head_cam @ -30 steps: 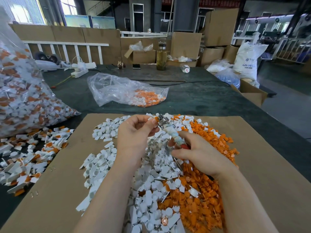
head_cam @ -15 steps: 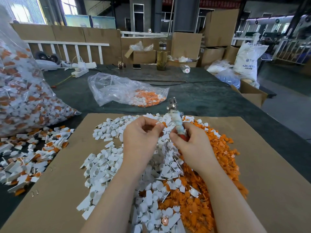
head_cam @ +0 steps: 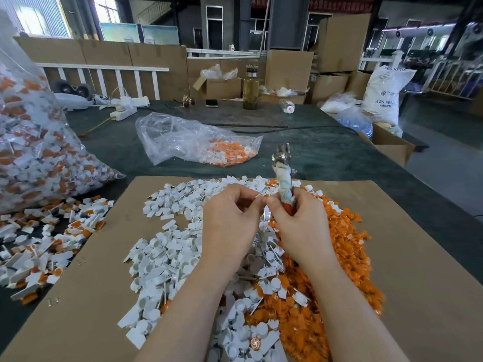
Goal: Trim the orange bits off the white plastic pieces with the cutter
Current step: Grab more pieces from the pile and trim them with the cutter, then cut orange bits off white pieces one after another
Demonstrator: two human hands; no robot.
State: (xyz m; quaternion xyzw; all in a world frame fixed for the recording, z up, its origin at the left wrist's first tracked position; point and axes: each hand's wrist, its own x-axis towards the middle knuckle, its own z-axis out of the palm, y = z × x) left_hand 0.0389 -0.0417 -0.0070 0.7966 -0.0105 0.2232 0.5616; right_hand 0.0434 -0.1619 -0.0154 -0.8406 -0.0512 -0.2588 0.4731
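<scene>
On the cardboard sheet point(head_cam: 407, 257) in front of you, a big heap of trimmed white pieces point(head_cam: 167, 254) lies left and cut orange bits point(head_cam: 337, 259) right, so much looks done. Your left hand point(head_cam: 230, 218) pinches a small white piece point(head_cam: 258, 196) and your right hand point(head_cam: 300, 220) grips the cutter point(head_cam: 283, 176), head pointing up. At far left, the bag of untrimmed pieces point(head_cam: 39, 152) and the loose ones point(head_cam: 39, 246) near it suggest plenty remains.

Your table point(head_cam: 326, 152) is covered in dark green cloth; a cardboard sheet point(head_cam: 392, 257) lies across its lower half; left of it you have loose white-and-orange pieces point(head_cam: 39, 244) and a big filled bag point(head_cam: 39, 152); a smaller clear bag point(head_cam: 193, 142) sits at centre; a bottle point(head_cam: 251, 87) and power strip point(head_cam: 124, 112) stand farther back.
</scene>
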